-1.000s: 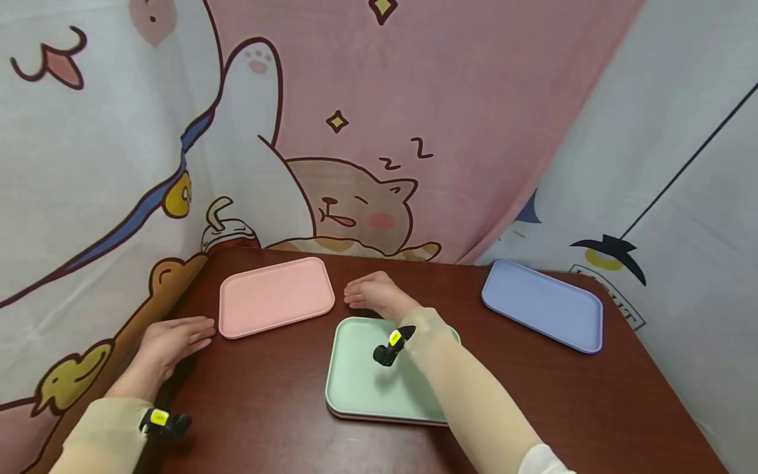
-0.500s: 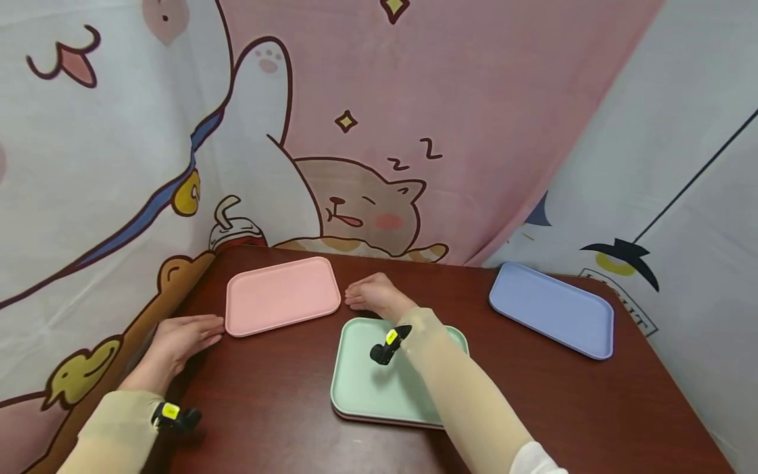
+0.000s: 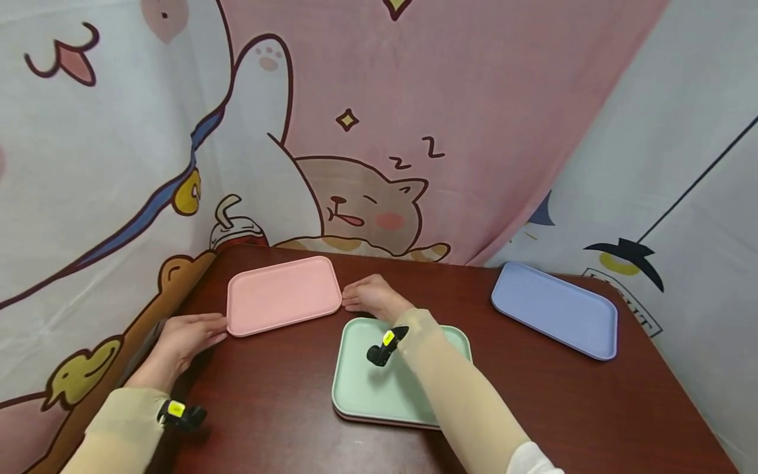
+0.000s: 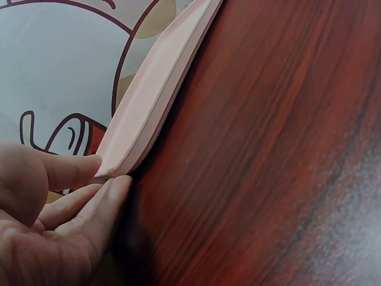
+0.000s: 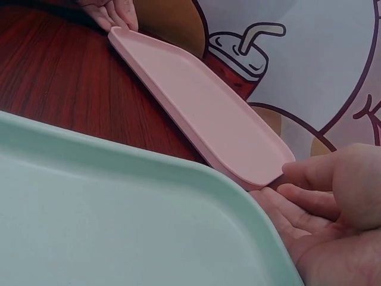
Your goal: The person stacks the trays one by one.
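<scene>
A pink rectangular tray (image 3: 284, 296) with rounded corners lies at the back left of the table. At its left end is my left hand (image 3: 188, 336). In the left wrist view, that hand's thumb is at the rim and its fingers (image 4: 98, 214) are low at the corner, pinching the edge. My right hand (image 3: 376, 296) pinches the opposite end, thumb at the rim and fingers under the edge in the right wrist view. Below my right forearm sits a pale green tray (image 3: 379, 382), stacked on another tray whose edge shows beneath it.
A blue tray (image 3: 556, 309) lies at the back right of the dark red-brown wooden table (image 3: 272, 408). Printed cloth curtains (image 3: 474, 118) with cartoon animals rise behind the table and along its sides. Each wrist carries a small black camera (image 3: 387, 345).
Both hands have closed in on the pink tray's ends, the left moving right and the right moving slightly left. The view has shifted a little; the trays keep their places on the table.
</scene>
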A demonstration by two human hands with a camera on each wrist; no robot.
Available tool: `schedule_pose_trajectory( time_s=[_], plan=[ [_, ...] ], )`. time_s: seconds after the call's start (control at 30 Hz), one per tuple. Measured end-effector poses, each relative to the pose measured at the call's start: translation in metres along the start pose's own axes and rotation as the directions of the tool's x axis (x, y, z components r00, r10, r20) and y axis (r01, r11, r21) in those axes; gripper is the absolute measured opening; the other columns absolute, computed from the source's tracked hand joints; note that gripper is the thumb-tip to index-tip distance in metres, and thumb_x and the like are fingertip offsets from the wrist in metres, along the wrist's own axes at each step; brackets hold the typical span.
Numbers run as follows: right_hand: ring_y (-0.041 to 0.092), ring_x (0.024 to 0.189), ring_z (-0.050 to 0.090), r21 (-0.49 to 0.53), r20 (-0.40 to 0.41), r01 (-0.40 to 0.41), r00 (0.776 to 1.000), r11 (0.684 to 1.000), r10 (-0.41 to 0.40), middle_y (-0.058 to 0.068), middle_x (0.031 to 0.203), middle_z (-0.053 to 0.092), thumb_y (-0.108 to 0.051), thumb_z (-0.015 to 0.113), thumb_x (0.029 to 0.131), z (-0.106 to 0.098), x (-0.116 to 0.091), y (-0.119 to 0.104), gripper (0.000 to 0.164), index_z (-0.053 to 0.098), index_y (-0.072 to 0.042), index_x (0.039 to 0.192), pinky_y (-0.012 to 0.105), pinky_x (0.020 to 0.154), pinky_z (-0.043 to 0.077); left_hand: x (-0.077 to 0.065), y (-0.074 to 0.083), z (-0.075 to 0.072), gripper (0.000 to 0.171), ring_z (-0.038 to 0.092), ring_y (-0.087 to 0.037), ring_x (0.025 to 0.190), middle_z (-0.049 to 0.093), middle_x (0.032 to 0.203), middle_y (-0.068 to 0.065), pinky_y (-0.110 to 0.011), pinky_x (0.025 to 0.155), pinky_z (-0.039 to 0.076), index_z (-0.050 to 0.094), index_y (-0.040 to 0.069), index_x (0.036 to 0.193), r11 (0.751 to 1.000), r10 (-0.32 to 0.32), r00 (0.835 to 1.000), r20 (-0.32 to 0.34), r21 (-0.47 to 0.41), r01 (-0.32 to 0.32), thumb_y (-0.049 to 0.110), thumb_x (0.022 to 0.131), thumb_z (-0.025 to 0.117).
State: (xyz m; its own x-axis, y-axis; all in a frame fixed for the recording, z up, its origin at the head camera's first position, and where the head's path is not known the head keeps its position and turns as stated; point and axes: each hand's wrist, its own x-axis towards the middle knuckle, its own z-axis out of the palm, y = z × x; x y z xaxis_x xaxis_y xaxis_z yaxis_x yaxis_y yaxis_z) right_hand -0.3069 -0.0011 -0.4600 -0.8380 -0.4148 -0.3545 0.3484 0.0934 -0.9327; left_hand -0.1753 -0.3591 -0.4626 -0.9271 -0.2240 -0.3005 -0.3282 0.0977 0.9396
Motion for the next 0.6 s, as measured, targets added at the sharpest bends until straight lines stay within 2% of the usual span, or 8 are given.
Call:
schedule_pose_trajectory(
  time_s=[0.13,0.33,0.47,0.6],
  plan=[
    [0.029,0.104,0.073,-0.006,-0.015,0.002,1.0,1.0,-0.002,0.027,0.115,0.072,0.004,0.06,0.104,0.002,0.001,0.001,0.032,0.059,0.019,0.132,0.041,0.098,0.06,0.0,-0.002,0.001,0.058,0.07,-0.004,0.09,0.049,0.143,-0.038,-0.03,0.086,0.063,0.038,-0.024,0.148,1.0,0.015,1.0,-0.006,-0.008,-0.015,0.001,0.104,0.066],
    [0.031,0.102,0.074,-0.043,-0.081,0.011,0.997,0.999,-0.015,0.023,0.106,0.075,0.007,0.066,0.099,0.008,0.001,0.001,0.03,0.063,0.017,0.127,0.043,0.095,0.061,-0.001,-0.003,0.003,0.057,0.07,-0.003,0.09,0.055,0.137,-0.032,-0.028,0.087,0.062,0.041,-0.023,0.147,0.999,0.033,0.999,-0.028,0.008,-0.033,0.001,0.103,0.068],
    [0.029,0.095,0.075,-0.042,-0.111,0.02,0.994,0.999,-0.025,0.022,0.099,0.075,0.01,0.07,0.095,0.012,0.001,0.0,0.029,0.065,0.017,0.123,0.043,0.094,0.062,-0.002,-0.003,0.003,0.057,0.07,-0.003,0.09,0.054,0.137,-0.032,-0.027,0.087,0.062,0.043,-0.022,0.147,0.999,0.036,0.999,-0.031,0.022,-0.036,0.002,0.102,0.069],
    [0.027,0.09,0.074,-0.035,-0.137,0.018,0.99,0.999,-0.023,0.021,0.095,0.074,0.011,0.072,0.093,0.014,0.002,-0.001,0.027,0.067,0.017,0.119,0.042,0.092,0.063,-0.002,-0.003,0.002,0.057,0.071,-0.003,0.089,0.061,0.129,-0.026,-0.027,0.086,0.062,0.045,-0.021,0.146,0.999,0.038,0.999,-0.03,0.026,-0.037,0.002,0.102,0.07]
  ],
)
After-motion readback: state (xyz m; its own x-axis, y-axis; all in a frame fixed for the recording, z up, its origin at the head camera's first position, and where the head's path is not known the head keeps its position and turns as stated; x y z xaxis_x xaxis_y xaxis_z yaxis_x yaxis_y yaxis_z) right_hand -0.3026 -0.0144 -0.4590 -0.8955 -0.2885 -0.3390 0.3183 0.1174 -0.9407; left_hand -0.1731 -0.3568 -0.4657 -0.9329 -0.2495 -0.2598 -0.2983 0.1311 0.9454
